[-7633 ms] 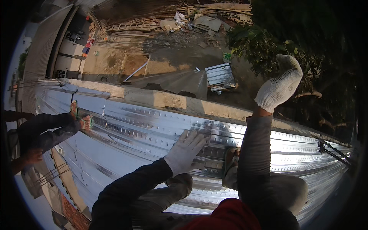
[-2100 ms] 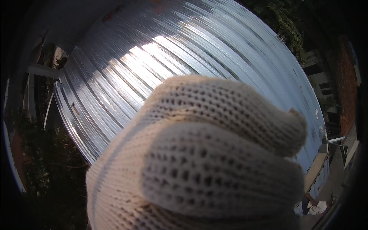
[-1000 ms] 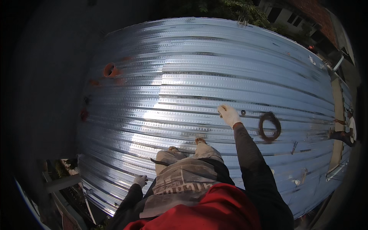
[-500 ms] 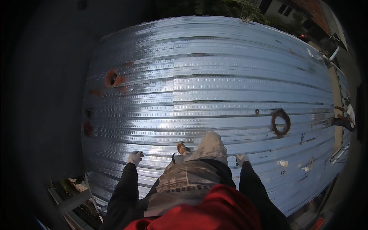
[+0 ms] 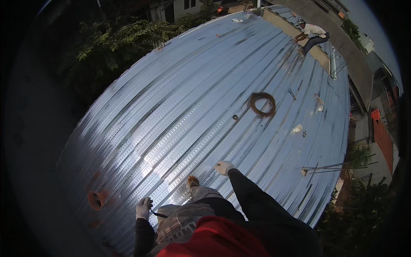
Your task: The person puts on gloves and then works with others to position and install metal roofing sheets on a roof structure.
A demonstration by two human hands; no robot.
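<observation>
My left hand (image 5: 144, 208), in a white knit glove, hangs low at my left side with fingers curled, beside a dark strap at my hip; whether it holds anything is unclear. My gloved right hand (image 5: 223, 168) is out ahead of my body with fingers curled, their inside hidden. My foot (image 5: 192, 181) rests on the ribbed metal decking (image 5: 171, 107). Beyond my right hand lie a brown coil (image 5: 269, 112), a small dark disc (image 5: 235, 117) and a white cup-like piece (image 5: 298, 128).
An orange round pipe (image 5: 96, 199) pokes up at lower left. A worker (image 5: 314, 32) bends over a concrete strip (image 5: 276, 22) at the far edge. Thin rods (image 5: 325, 167) stick out at the right. Trees (image 5: 102, 55) and buildings border the decking's edges.
My view has swung rightward, bringing the worker and trees further in. The coil shifted up-left in view. My right hand moved forward from beside my hip; my left stays low.
</observation>
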